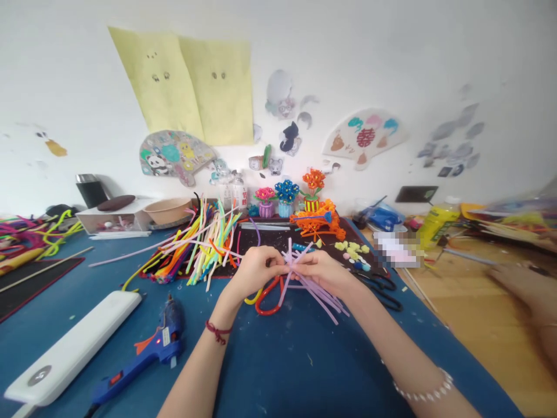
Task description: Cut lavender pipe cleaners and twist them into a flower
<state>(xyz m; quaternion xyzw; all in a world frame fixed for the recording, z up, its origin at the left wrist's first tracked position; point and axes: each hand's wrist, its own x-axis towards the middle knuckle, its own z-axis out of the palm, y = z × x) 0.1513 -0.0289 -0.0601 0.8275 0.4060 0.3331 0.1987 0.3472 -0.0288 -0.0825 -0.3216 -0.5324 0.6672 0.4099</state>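
My left hand [259, 268] and my right hand [325, 273] meet over the table, fingertips pinched on a bunch of lilac pipe cleaners [319, 295]. The stems cross between my fingers; short ends fan upward and longer ones trail down to the right. Just below my left hand lie red-handled scissors [266, 313], with their blades hidden. A yellow loop [253, 299] shows beside the handles. Behind my left hand rests a large pile of multicoloured pipe cleaners [209, 244].
A blue glue gun [161, 342] lies at left beside a long white device [78, 342]. Pipe-cleaner flowers in small pots [285, 209] stand near the wall, with an orange bundle [319, 220] before them. A yellow bottle [437, 223] and another person's hand [517, 284] are at right.
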